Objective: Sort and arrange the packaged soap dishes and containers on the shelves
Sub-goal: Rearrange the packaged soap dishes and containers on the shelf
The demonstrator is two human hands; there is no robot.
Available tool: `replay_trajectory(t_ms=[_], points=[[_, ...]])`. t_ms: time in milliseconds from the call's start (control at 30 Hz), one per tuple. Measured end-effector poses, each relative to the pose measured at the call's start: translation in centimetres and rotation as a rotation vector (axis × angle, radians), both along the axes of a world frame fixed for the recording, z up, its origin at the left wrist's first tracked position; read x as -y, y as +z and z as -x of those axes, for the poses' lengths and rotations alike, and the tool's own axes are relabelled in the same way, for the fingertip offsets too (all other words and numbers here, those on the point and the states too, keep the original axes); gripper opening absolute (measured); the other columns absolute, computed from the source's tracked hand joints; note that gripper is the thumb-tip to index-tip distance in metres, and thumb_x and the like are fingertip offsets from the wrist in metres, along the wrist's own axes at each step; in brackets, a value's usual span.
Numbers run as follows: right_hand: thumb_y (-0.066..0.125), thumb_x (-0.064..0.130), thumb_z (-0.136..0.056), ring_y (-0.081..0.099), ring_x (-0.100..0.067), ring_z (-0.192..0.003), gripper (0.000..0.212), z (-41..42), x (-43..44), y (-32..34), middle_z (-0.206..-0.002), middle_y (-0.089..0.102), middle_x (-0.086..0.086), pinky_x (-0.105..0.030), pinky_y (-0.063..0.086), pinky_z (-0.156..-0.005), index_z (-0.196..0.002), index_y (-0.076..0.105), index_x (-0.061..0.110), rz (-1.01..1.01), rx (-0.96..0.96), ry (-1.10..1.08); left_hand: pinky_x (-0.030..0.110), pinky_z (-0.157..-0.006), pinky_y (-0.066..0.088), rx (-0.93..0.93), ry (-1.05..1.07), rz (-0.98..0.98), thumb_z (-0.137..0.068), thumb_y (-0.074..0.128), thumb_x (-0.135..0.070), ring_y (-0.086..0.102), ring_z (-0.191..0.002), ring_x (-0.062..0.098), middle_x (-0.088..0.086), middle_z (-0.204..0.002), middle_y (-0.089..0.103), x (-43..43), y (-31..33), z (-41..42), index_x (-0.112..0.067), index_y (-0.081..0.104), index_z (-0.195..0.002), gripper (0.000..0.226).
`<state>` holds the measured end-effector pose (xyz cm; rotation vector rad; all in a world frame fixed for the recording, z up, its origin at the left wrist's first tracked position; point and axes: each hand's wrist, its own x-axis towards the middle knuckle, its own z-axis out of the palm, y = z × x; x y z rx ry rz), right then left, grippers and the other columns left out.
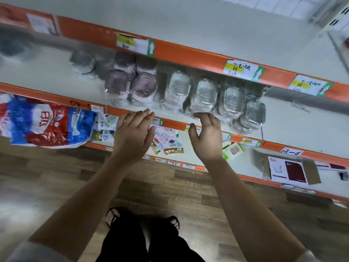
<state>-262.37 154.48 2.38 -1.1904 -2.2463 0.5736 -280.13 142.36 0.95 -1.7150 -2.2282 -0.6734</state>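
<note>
Both hands hang empty at the shelf (292, 125) lip, the left hand (134, 133) with fingers straight and together, the right hand (205, 137) with fingers loosely curled on nothing, likely poised to square up the wrapped clear soap dishes (204, 95) just beyond them, with the tinted containers (130, 86) beyond the left fingers.

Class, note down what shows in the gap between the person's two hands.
Head view: between the left hand and the right hand lie the orange shelf edge and, on the shelf below it, small loose sachets.
</note>
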Motion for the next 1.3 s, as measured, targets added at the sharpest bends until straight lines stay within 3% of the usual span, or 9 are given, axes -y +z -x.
replay_trajectory(t_ms=[367,567,700,833,1000,1067,1167,1300], points=[[0.057,0.015,-0.089,0.052,-0.037,-0.107,0.029,20.3,11.6,7.0,-0.114,0.061,-0.016,-0.042,0.041,-0.095,-0.116,0.062,0.004,-0.122,-0.001,0.287,0.047,-0.106,0.033,-0.016,0.256,-0.045,-0.096,0.044,-0.031,0.058,-0.116,0.03,0.012,-0.129,0.062,14.0,7.7,16.9,-0.006,0.063,-0.125,0.043],[0.058,0.016,-0.091,0.051,-0.031,-0.111,0.029,32.4,18.5,8.7,-0.116,0.062,-0.01,-0.034,0.035,-0.096,-0.118,0.063,0.008,-0.16,-0.079,0.377,0.047,-0.11,0.028,-0.035,0.412,-0.05,-0.097,0.038,-0.037,0.056,-0.118,0.029,0.011,-0.13,0.062,22.6,10.4,28.0,-0.009,0.062,-0.127,0.048],[0.058,0.016,-0.092,0.054,-0.029,-0.112,0.031,39.8,22.0,10.1,-0.119,0.063,-0.008,-0.033,0.039,-0.097,-0.121,0.063,0.01,-0.164,-0.113,0.433,0.049,-0.11,0.03,-0.025,0.478,-0.053,-0.097,0.037,-0.038,0.056,-0.12,0.03,0.011,-0.13,0.062,26.8,12.4,34.1,-0.009,0.061,-0.128,0.049],[0.057,0.017,-0.091,0.055,-0.026,-0.115,0.032,46.3,24.1,11.2,-0.119,0.064,-0.006,-0.032,0.041,-0.099,-0.122,0.063,0.011,-0.17,-0.184,0.485,0.048,-0.11,0.029,-0.03,0.527,-0.08,-0.096,0.039,-0.036,0.057,-0.118,0.028,0.009,-0.127,0.063,28.8,13.3,39.3,-0.01,0.061,-0.127,0.046],[0.054,0.021,-0.087,0.054,-0.019,-0.109,0.029,55.7,25.2,13.1,-0.113,0.066,-0.001,-0.014,0.028,-0.09,-0.112,0.065,0.013,-0.194,-0.296,0.514,0.04,-0.109,0.022,-0.043,0.559,-0.123,-0.093,0.051,-0.031,0.058,-0.116,0.025,0.006,-0.128,0.063,29.0,14.3,47.6,-0.014,0.063,-0.125,0.039],[0.055,0.02,-0.087,0.053,-0.019,-0.107,0.027,59.6,25.0,13.8,-0.111,0.065,-0.003,-0.017,0.032,-0.09,-0.111,0.066,0.012,-0.19,-0.329,0.536,0.042,-0.111,0.02,-0.035,0.573,-0.103,-0.094,0.047,-0.033,0.056,-0.119,0.025,0.006,-0.132,0.061,28.8,15.1,51.4,-0.016,0.062,-0.128,0.041],[0.057,0.017,-0.086,0.057,-0.028,-0.106,0.027,66.1,24.0,14.9,-0.112,0.065,-0.008,-0.033,0.042,-0.094,-0.111,0.065,0.009,-0.188,-0.32,0.567,0.046,-0.114,0.017,-0.007,0.597,-0.069,-0.098,0.045,-0.035,0.05,-0.127,0.023,0.004,-0.139,0.056,28.3,16.3,57.7,-0.018,0.058,-0.133,0.041],[0.061,0.016,-0.088,0.055,-0.027,-0.107,0.025,74.0,23.0,16.3,-0.114,0.064,-0.007,-0.025,0.037,-0.09,-0.112,0.066,0.008,-0.233,-0.297,0.57,0.049,-0.113,0.021,-0.033,0.622,-0.09,-0.098,0.05,-0.031,0.052,-0.125,0.025,0.005,-0.137,0.057,28.1,17.4,65.1,-0.017,0.059,-0.132,0.038]])
